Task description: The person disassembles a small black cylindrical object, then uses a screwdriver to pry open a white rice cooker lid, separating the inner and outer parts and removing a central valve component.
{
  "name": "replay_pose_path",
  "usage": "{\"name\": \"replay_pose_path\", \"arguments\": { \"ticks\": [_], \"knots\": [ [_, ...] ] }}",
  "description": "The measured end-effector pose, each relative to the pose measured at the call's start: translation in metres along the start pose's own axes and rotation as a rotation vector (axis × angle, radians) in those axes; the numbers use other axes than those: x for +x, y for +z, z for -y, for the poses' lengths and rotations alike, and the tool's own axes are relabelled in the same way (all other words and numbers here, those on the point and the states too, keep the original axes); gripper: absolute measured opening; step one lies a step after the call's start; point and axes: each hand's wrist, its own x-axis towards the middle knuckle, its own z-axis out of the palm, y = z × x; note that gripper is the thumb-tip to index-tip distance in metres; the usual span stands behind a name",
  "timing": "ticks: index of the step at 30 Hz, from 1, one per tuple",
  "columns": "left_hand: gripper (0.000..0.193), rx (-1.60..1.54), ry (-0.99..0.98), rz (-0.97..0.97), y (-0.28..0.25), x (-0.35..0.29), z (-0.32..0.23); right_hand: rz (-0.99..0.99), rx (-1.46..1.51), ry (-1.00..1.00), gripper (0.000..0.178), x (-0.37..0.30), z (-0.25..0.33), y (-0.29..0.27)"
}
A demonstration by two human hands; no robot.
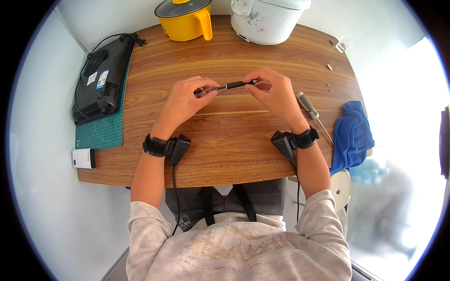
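A slim black pen [235, 85] spans the gap between my hands above the middle of the table. It has a thicker dark section, a pale ring and a thinner greyish part. My left hand [193, 95] pinches the thinner end between thumb and fingers. At the other end, my right hand [270, 89] grips the dark section near its tip. Both ends are partly covered by fingers, so I cannot tell whether the pen is in one piece. A screwdriver [307, 104] with a grey-green handle lies just right of my right hand.
A blue cloth [350, 136] hangs over the right edge. On the left, a black appliance [104, 77] with a cord rests on a green cutting mat [110, 133], near a white power bank [84, 158]. A yellow pot [183, 23] and white cooker [267, 23] stand at the back.
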Motion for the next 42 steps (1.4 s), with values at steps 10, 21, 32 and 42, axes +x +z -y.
{"name": "replay_pose_path", "arguments": {
  "ticks": [10,21,32,42],
  "knots": [
    [0.024,-0.162,-0.019,-0.032,0.007,-0.003,0.004,0.071,0.017,0.098,0.016,-0.002,0.005,0.003],
    [0.021,-0.163,-0.023,0.005,0.006,-0.002,0.004,0.075,0.113,0.168,0.016,-0.004,0.002,0.008],
    [0.019,-0.164,-0.003,-0.005,0.003,0.0,0.005,0.025,0.293,0.059,0.019,-0.004,-0.011,0.017],
    [0.022,-0.158,-0.03,0.008,0.003,0.0,0.0,0.079,0.115,0.223,0.022,-0.003,0.005,0.005]
  ]
}}
